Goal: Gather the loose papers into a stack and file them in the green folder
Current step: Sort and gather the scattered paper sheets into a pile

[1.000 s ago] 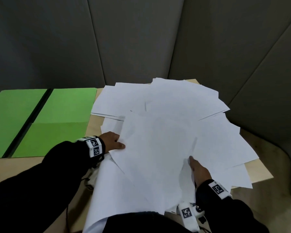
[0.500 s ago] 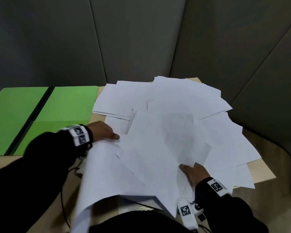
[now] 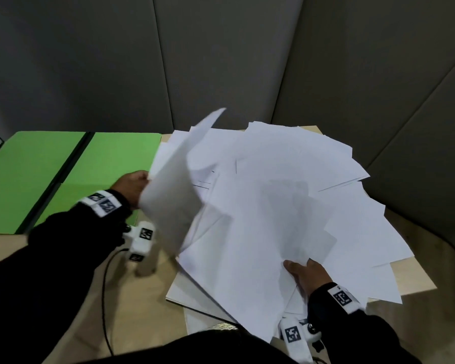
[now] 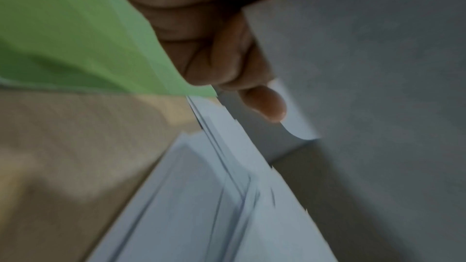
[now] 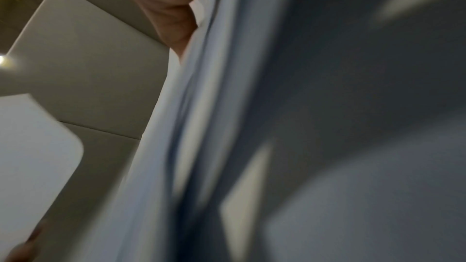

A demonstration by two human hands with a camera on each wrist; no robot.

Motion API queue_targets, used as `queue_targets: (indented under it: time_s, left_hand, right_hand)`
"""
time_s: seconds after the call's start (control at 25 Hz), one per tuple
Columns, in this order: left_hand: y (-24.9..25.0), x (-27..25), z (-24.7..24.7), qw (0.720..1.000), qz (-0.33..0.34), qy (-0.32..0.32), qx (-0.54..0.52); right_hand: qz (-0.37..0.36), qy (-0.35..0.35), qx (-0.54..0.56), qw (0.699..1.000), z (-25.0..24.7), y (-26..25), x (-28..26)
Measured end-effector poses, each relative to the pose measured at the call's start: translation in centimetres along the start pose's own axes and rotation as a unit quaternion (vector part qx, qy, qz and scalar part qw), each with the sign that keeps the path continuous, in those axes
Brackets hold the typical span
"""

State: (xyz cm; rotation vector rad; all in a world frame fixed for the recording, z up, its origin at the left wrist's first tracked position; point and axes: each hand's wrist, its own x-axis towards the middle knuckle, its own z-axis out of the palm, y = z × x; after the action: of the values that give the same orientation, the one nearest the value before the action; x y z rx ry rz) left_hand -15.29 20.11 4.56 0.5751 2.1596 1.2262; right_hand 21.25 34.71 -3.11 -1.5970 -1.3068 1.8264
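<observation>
Several white sheets of loose paper [image 3: 286, 200] lie fanned over the right half of the table. My left hand [image 3: 133, 186] grips the left edge of a lifted, curling sheet [image 3: 174, 185]; in the left wrist view its curled fingers [image 4: 221, 51] hold that sheet [image 4: 365, 67]. My right hand [image 3: 306, 274] holds the near edge of the pile, its thumb on top and its fingers hidden under the sheets. The open green folder [image 3: 63, 174] lies flat at the left, beside the papers. The right wrist view is blurred, showing paper edges [image 5: 201, 127].
The wooden table [image 3: 132, 306] shows bare in front of the folder. Grey padded walls [image 3: 221, 61] close in behind and to the right. A black cable [image 3: 104, 298] runs from my left wrist toward me.
My left hand has moved up and away from me, lifting a sheet so it curls upright. The right hand has stayed at the pile's near edge, and the sheets have bunched toward it.
</observation>
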Motion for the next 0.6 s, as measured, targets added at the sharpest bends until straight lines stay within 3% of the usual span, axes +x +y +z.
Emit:
queue_targets:
  time_s: [0.08,0.2,0.32,0.48,0.6]
  left_hand:
    - [0.2,0.9,3.8,0.992,0.02,-0.056,0.109]
    - [0.7,0.6,9.2,0.958,0.04,-0.083,0.272]
    - [0.6,-0.3,12.7,0.945,0.043,-0.091,0.31]
    - [0.5,-0.7,14.6,0.919,0.045,-0.09,0.382]
    - [0.4,-1.1,15.0,0.915,0.053,-0.1,0.388]
  right_hand:
    - [0.003,0.0,-0.006,1.0,-0.1,0.2,0.3]
    - [0.013,0.012,-0.044,0.999,-0.2,0.2,0.6]
    - [0.055,0.043,-0.009,0.998,-0.4,-0.4,0.9]
    - [0.115,0.025,0.154,0.981,-0.8,-1.1,0.4]
    - [0.092,-0.022,0.097,0.991,-0.3,-0.9,0.3]
